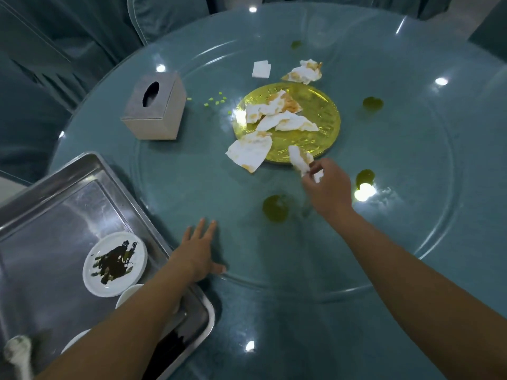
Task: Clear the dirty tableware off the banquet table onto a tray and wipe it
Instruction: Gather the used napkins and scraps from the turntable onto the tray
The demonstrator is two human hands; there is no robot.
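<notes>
A round gold plate (315, 119) lies flat at centre frame on the glass-topped table (411, 242), with stained white napkins (277, 116) strewn over it. At the plate's lower edge the right hand (329, 187) pinches a crumpled napkin (300, 159). At lower left, a steel tray (55, 204) carries a white dish (115, 264) smeared dark, perhaps with sauce. Green spills (275, 208) dot the glass.

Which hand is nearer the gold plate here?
Right. The right hand pinches a tissue at the near rim of the gold plate; the left hand lies flat on the table beside the tray, farther back.
</notes>
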